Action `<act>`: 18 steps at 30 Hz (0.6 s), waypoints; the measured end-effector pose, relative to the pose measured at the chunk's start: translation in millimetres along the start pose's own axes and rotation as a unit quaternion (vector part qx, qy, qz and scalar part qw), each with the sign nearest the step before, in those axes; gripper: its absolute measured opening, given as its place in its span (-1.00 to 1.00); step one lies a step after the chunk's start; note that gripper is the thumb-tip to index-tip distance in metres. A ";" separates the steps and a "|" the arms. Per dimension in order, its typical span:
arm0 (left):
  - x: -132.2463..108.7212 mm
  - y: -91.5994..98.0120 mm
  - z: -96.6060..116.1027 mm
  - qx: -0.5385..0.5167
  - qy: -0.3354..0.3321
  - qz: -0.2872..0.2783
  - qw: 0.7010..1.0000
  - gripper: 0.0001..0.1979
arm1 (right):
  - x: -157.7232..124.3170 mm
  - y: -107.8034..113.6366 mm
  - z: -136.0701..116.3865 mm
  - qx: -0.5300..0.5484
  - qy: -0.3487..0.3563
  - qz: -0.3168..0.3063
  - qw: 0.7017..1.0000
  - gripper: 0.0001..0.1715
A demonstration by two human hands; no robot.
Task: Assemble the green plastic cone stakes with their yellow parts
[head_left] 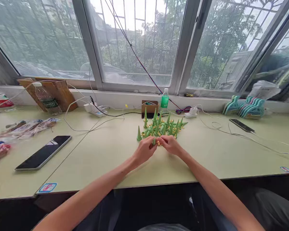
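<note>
Both my hands meet at the near edge of a cluster of small green cones (162,125) with yellow bits among them, on a pale green table (115,166). My left hand (144,150) is closed, pinching a green cone piece (154,141) at its fingertips. My right hand (170,144) is closed too, its fingers pressed on a small yellow piece against the same spot. One cone (139,133) stands upright just left of the hands.
A dark phone (43,152) lies at left, another phone (241,125) at right. A cardboard box (149,106) and green bottle (165,98) stand behind the cones. Power strips (95,110), cables, a clear bottle (46,99), snack wrappers (26,126) and teal stacked items (248,106) line the windowsill.
</note>
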State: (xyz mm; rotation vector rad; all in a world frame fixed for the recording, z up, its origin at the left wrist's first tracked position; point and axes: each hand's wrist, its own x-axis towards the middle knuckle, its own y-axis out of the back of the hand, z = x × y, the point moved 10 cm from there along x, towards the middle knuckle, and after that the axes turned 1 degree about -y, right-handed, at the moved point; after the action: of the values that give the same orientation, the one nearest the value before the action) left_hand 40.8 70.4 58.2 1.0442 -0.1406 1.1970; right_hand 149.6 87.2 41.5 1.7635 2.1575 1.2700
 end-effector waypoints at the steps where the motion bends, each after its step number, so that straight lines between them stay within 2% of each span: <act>1: -0.7 1.0 0.4 0.001 -0.002 0.001 1.000 -0.93 | 0.7 2.3 -0.5 -0.005 -0.001 0.012 1.000 -0.45; 4: -2.0 3.9 1.3 0.003 -0.007 0.009 1.000 -0.93 | 1.5 4.8 -1.4 0.010 -0.007 0.022 1.000 -0.48; 8: -2.1 7.2 0.9 0.005 -0.013 0.030 0.999 -0.94 | -0.8 -1.7 -1.7 0.087 -0.024 -0.017 0.996 -0.63; 12: -1.7 7.6 -1.1 0.001 -0.010 0.036 0.999 -0.95 | -2.4 -3.8 -3.4 0.111 -0.021 -0.027 0.993 -0.68; 18: -2.3 5.6 0.5 0.006 -0.016 0.023 1.000 -0.94 | -0.1 -0.8 -4.9 0.075 -0.002 -0.006 0.997 -0.60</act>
State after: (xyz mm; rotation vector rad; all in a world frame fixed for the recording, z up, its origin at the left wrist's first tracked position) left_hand 35.5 68.3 60.3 1.0752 -0.1842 1.2245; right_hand 146.4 84.5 44.2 1.8000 2.3137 1.1277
